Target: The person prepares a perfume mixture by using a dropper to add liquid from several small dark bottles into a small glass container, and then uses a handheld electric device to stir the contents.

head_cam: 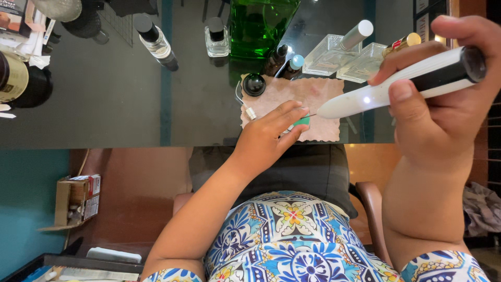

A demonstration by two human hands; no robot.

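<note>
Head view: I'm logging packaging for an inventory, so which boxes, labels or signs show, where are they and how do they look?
Cardboard box: on the floor at lower left, open, brown with a red-and-white printed side.
Round container: far left of the table, dark with a gold label.
Printed box: top left corner, dark, only partly in frame.
Panel: top right, dark with pale label squares.
No screens show.

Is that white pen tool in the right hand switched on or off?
On: a small light glows on the white pen tool near its tip, held in the right hand.
</note>
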